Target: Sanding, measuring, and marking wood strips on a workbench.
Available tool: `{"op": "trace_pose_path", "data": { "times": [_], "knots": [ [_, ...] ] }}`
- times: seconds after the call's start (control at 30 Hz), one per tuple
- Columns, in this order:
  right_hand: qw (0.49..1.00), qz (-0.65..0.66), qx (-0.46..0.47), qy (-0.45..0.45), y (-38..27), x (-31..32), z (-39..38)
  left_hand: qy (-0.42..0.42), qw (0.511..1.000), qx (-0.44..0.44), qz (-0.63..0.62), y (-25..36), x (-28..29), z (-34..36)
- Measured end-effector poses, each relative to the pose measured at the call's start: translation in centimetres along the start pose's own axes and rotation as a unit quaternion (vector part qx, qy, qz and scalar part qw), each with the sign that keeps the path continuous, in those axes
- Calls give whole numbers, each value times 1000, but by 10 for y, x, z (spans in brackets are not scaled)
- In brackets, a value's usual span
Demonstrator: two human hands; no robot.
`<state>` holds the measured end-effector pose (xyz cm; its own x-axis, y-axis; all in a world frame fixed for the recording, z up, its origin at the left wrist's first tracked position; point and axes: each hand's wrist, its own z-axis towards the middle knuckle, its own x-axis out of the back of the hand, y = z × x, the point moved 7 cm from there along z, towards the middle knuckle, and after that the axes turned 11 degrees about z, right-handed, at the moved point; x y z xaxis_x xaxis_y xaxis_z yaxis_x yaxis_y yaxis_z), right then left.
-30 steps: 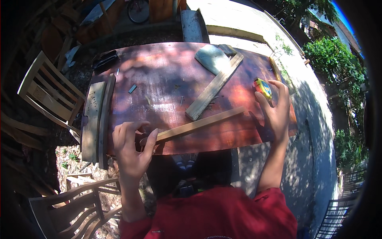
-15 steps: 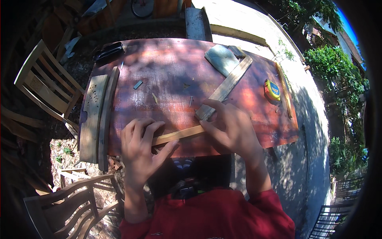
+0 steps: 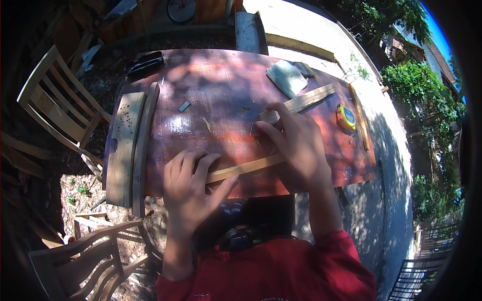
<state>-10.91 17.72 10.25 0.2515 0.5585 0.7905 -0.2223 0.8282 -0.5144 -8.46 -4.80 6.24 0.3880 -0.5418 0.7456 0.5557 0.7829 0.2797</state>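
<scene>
My left hand is closed on the left end of a thin, light wooden strip, its fingers on the far side and thumb on the near side. The strip lies across the near part of the reddish table, and its right end passes under my right hand. The right thumb and index finger straddle the near end of a weathered wooden slat, which slants away to the right. Just left of the right thumb is a small nail. My palm hides part of the slat.
Boards lie along the table's left edge. A black case is at the far left, a folded cloth at the far right. A yellow tape measure sits near a narrow stick. Wooden chairs stand at the left.
My right hand has moved away from me, and the slat has shifted away and turned to lie more crosswise. The left hand keeps its hold on the strip. The view has shifted slightly.
</scene>
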Motion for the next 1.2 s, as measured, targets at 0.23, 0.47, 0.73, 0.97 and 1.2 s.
{"op": "trace_pose_path", "data": {
  "times": [0.23,0.47,0.73,0.97,1.2],
  "knots": [
    [981,188,-34,28,-9,15,-14,3,1000,-6,-3,-1,0,1],
    [989,110,-85,48,37,47,-58,-11,1000,-18,1,2,-1,3],
    [996,64,-36,51,56,54,-86,11,1000,-4,-23,-3,3,-1],
    [996,47,-49,65,79,57,-94,-23,998,21,-52,0,0,-1],
    [992,74,-56,85,88,64,-99,0,998,65,-20,-7,-4,-1]
  ]
}}
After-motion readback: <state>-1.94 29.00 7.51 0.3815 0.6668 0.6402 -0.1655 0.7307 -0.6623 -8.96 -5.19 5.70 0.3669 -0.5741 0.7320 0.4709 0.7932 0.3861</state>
